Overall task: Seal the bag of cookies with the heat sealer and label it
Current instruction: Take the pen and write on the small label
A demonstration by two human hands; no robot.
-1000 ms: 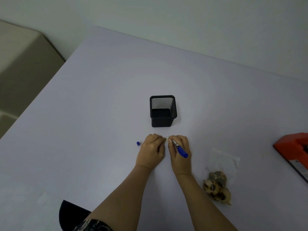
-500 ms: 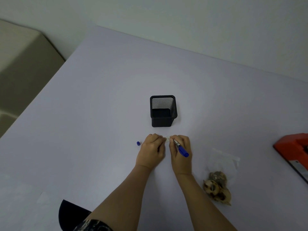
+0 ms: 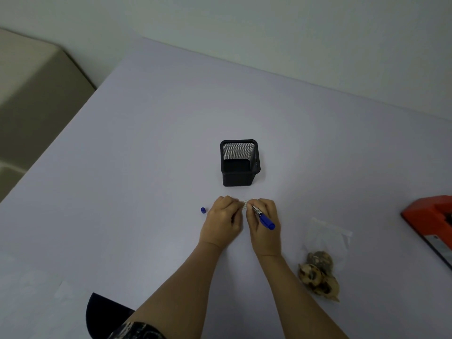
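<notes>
At 4 o'clock a clear, crinkly bag [image 3: 326,243] of lumpy cookies [image 3: 318,275] lies well apart from the hands. The left hand [image 3: 223,220] pinches a small pale label [image 3: 249,201], mostly hidden; the right hand [image 3: 265,222] grips a blue pen [image 3: 263,217], its tip covered. The cap [image 3: 203,210] lies at 9 o'clock. At 12, a square black mesh cup [image 3: 239,163]; at 3, an orange sealer [image 3: 431,222], cut off.
</notes>
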